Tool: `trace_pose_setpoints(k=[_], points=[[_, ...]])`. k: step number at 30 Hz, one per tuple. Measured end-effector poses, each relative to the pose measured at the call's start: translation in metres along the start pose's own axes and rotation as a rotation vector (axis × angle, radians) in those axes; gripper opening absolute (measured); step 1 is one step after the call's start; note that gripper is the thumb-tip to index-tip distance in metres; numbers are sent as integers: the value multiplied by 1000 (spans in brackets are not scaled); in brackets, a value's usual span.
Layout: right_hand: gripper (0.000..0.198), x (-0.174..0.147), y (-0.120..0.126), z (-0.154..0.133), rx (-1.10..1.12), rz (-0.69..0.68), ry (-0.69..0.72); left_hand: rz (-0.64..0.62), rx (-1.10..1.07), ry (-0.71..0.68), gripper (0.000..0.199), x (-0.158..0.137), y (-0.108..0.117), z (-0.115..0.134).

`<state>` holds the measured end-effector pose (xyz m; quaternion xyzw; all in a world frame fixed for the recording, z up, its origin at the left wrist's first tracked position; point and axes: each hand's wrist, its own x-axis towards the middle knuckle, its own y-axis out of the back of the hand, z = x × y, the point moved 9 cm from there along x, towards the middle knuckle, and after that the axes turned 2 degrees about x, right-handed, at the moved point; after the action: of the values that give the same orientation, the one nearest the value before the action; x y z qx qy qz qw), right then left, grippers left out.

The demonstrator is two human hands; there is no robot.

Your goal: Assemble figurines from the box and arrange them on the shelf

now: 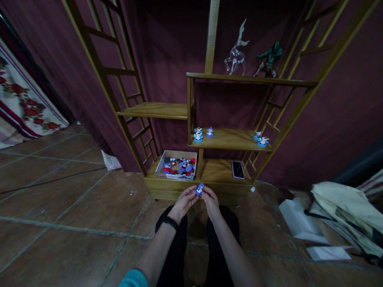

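Between my two hands is a small purple and white figurine [199, 189], held up in front of the shelf's lower edge. My left hand [186, 201] pinches its left side, and a dark band circles that wrist. From the other side, the fingers of my right hand [210, 199] close on it too. Just beyond, an open cardboard box [161, 163] on the bottom board holds many small red, purple and black figurines [182, 166]. On the board above stand a purple figurine [210, 132] and blue-based figurines [198, 135] at the left, with more blue-based figurines [262, 141] at the right.
A phone [238, 169] lies on the bottom board of the wooden shelf unit [227, 139]. A clear deer statue [236, 56] and a dark green statue [271, 59] stand on the top board. White box pieces [302, 223] and a pale bag [344, 203] rest on the floor at right.
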<state>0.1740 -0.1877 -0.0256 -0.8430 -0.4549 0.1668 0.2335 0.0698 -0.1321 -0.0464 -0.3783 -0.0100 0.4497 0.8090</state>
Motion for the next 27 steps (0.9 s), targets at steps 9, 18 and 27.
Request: trace_pose_setpoints(k=[9, 18, 27], points=[[31, -3, 0, 0, -15, -15, -28, -8, -39, -11, 25, 1, -2, 2], [32, 0, 0, 2, -53, -21, -24, -27, -68, -6, 24, 3, -2, 0], [32, -3, 0, 1, -55, -18, -41, -71, -52, 13, 25, 0, -11, 2]])
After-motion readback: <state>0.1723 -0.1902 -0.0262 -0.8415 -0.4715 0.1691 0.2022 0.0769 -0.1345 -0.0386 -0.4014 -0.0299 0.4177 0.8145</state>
